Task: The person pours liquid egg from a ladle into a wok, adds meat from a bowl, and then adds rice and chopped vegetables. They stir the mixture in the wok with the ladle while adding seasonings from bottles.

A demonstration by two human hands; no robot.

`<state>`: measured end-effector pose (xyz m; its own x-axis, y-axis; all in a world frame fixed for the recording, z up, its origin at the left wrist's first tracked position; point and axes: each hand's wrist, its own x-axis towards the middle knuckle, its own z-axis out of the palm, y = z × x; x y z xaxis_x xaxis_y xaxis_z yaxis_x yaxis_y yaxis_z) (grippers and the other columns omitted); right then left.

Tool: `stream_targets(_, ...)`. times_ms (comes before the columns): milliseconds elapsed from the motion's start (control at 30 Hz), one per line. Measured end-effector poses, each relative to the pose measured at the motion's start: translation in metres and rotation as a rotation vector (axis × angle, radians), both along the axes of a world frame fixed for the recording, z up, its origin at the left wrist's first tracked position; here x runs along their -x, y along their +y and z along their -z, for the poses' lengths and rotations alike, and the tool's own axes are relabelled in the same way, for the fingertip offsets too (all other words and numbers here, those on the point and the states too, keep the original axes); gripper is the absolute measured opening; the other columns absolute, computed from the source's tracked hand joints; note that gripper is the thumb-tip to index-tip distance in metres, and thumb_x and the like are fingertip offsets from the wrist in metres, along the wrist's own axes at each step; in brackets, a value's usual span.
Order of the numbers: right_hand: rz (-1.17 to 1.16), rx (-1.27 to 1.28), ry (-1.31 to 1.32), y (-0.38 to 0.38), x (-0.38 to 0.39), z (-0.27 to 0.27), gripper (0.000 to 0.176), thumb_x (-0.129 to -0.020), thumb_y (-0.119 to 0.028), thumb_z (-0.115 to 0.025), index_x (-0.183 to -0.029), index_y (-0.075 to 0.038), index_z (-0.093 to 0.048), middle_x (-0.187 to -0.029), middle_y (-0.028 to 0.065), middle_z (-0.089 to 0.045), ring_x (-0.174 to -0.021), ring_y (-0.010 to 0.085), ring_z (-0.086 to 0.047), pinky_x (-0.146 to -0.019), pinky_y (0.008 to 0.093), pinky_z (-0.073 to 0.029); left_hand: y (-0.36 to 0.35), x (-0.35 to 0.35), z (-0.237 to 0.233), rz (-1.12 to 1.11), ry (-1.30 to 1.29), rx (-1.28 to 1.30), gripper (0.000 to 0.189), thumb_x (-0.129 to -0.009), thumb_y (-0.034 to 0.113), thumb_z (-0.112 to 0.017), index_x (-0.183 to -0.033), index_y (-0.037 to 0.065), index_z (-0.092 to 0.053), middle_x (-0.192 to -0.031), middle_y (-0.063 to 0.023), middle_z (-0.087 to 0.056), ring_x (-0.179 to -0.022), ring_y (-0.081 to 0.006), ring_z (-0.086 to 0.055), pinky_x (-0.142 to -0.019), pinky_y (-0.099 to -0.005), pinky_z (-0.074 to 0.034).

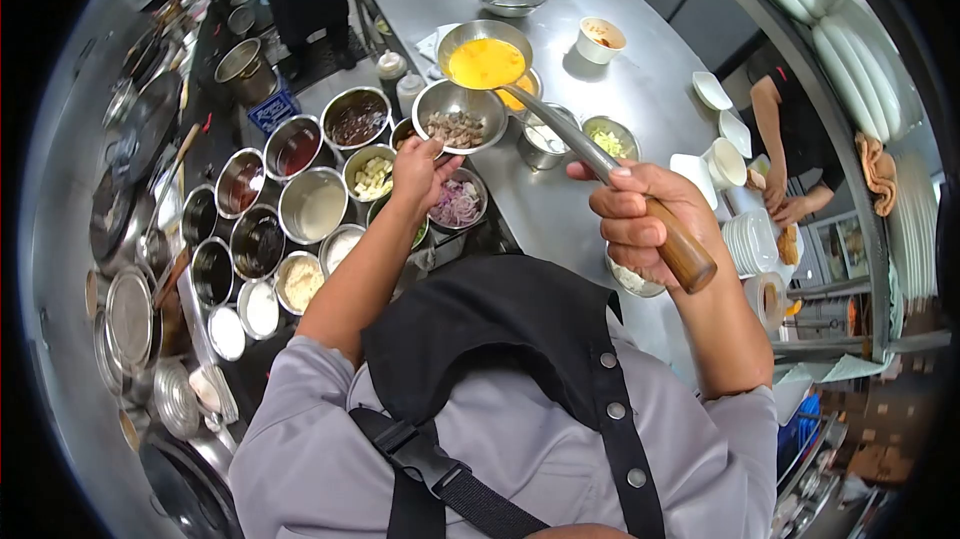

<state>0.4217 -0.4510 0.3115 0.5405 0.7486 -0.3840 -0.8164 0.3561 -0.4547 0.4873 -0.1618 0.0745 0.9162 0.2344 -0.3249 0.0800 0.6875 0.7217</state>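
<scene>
My right hand [645, 224], closed on the wooden handle [683, 251], holds the ladle [558, 129] of yellow liquid [486, 63] just beyond the bowl [458, 129]. My left hand [420, 171] pinches the bowl's rim. Keeping the ladle level should prevent spills.

there it was, the ladle [560, 134]: steel, long-shafted, with a brown wooden handle, slanted across the view, cup far out and handle low and near. the cup was round and brimming almost to the rim with bright yellow liquid [486, 63], level, nothing running over. just beside it, on the near side, was the steel bowl [492, 111], round and shallow, gripped at its near rim, with a small heap of chopped brown-grey pieces [455, 127] inside.
</scene>
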Motion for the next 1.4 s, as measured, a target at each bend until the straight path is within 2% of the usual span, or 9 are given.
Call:
stream_targets(267, -0.18, -0.087, 0.104, -0.005, 0.025, 0.01, 0.03, -0.099, -0.013, -0.05, -0.124, 0.004, -0.051, -0.07, 0.0016, -0.051, -0.046, 0.0107, -0.049, -0.037, 0.0277, -0.036, 0.008, 0.053, -0.02, -0.162, -0.009, -0.007, 0.011, -0.093, 0.002, -0.055, -0.103, 0.001, -0.05, -0.109, -0.0149, -0.058, -0.096, -0.0321, -0.063, -0.081, -0.0456, -0.06)
stream_targets(500, -0.295, -0.326, 0.206, -0.003, 0.037, 0.037, 0.028, -0.1, -0.015, -0.049, -0.12, 0.003, -0.057, -0.074, 0.001, -0.053, -0.056, 0.0121, -0.054, -0.047, 0.0288, -0.043, 0.015, 0.095, -0.013, -0.286, -0.015, -0.082, 0.014, -0.091, 0.002, -0.058, -0.103, 0.003, -0.052, -0.105, -0.0124, -0.061, -0.096, -0.0307, -0.063, -0.08, -0.0459, -0.058)
stream_targets(567, -0.242, -0.268, 0.229, -0.002, 0.042, 0.037, 0.04, -0.101, -0.013, -0.043, -0.133, 0.011, -0.043, -0.074, 0.0022, -0.049, -0.05, 0.0101, -0.051, -0.04, 0.0279, -0.043, 0.013, 0.1, -0.014, -0.288, 0.006, -0.08, 0.012, -0.092, 0.002, -0.058, -0.102, 0.003, -0.052, -0.103, -0.0119, -0.061, -0.094, -0.0304, -0.063, -0.08, -0.0454, -0.058)
stream_targets(900, -0.094, -0.196, 0.14, -0.017, 0.025, 0.031, 0.037, -0.1, -0.013, -0.046, -0.13, 0.009, -0.045, -0.073, 0.0017, -0.048, -0.051, 0.0098, -0.05, -0.041, 0.027, -0.041, -0.002, 0.07, -0.012, -0.164, -0.022, -0.052, 0.007, -0.093, 0.003, -0.056, -0.1, 0.004, -0.053, -0.099, -0.0108, -0.061, -0.087, -0.0276, -0.063, -0.075, -0.0427, -0.06)
stream_targets(933, -0.132, -0.186, 0.099, -0.02, 0.017, 0.034, 0.023, -0.097, -0.016, -0.055, -0.114, -0.002, -0.053, -0.072, -0.0012, -0.051, -0.053, 0.01, -0.05, -0.044, 0.027, -0.038, -0.004, 0.066, -0.014, -0.16, -0.019, -0.057, 0.006, -0.093, 0.003, -0.056, -0.098, 0.005, -0.053, -0.097, -0.0107, -0.061, -0.087, -0.0273, -0.063, -0.076, -0.0429, -0.06)
stream_targets(1100, -0.019, -0.118, 0.021, -0.021, -0.01, 0.035, 0.023, -0.096, -0.015, -0.057, -0.114, -0.001, -0.052, -0.071, -0.0007, -0.051, -0.052, 0.0087, -0.049, -0.044, 0.0249, -0.037, -0.004, 0.05, -0.014, -0.114, -0.001, -0.003, 0.007, -0.093, 0.004, -0.058, -0.097, 0.006, -0.052, -0.099, -0.0114, -0.062, -0.088, -0.0265, -0.064, -0.075, -0.0423, -0.06)
stream_targets(1233, 0.052, 0.031, -0.106, -0.018, -0.032, 0.051, 0.022, -0.094, -0.013, -0.058, -0.113, -0.002, -0.053, -0.071, 0.0006, -0.052, -0.051, 0.0092, -0.049, -0.044, 0.0248, -0.037, -0.002, 0.05, -0.011, -0.116, -0.009, 0.008, 0.009, -0.094, 0.003, -0.058, -0.1, 0.005, -0.053, -0.099, -0.0099, -0.062, -0.088, -0.025, -0.065, -0.075, -0.041, -0.06)
stream_targets(1367, 0.174, 0.316, -0.233, -0.01, -0.043, 0.066, 0.032, -0.094, -0.014, -0.057, -0.123, 0.001, -0.053, -0.068, -0.001, -0.05, -0.049, 0.0073, -0.048, -0.041, 0.0223, -0.034, 0.002, 0.051, -0.007, -0.138, 0.0, 0.01, 0.009, -0.094, 0.003, -0.058, -0.102, 0.005, -0.053, -0.099, -0.0088, -0.063, -0.087, -0.0239, -0.066, -0.073, -0.0385, -0.06)
stream_targets(1400, 0.193, 0.371, -0.26, -0.009, -0.045, 0.07, 0.032, -0.093, -0.014, -0.058, -0.122, 0.0, -0.053, -0.068, -0.0015, -0.05, -0.048, 0.0071, -0.047, -0.041, 0.0217, -0.033, 0.004, 0.051, -0.002, -0.125, 0.0, -0.018, 0.017, -0.095, 0.004, -0.055, -0.112, 0.003, -0.054, -0.11, -0.0121, -0.062, -0.095, -0.0275, -0.064, -0.077, -0.0389, -0.06)
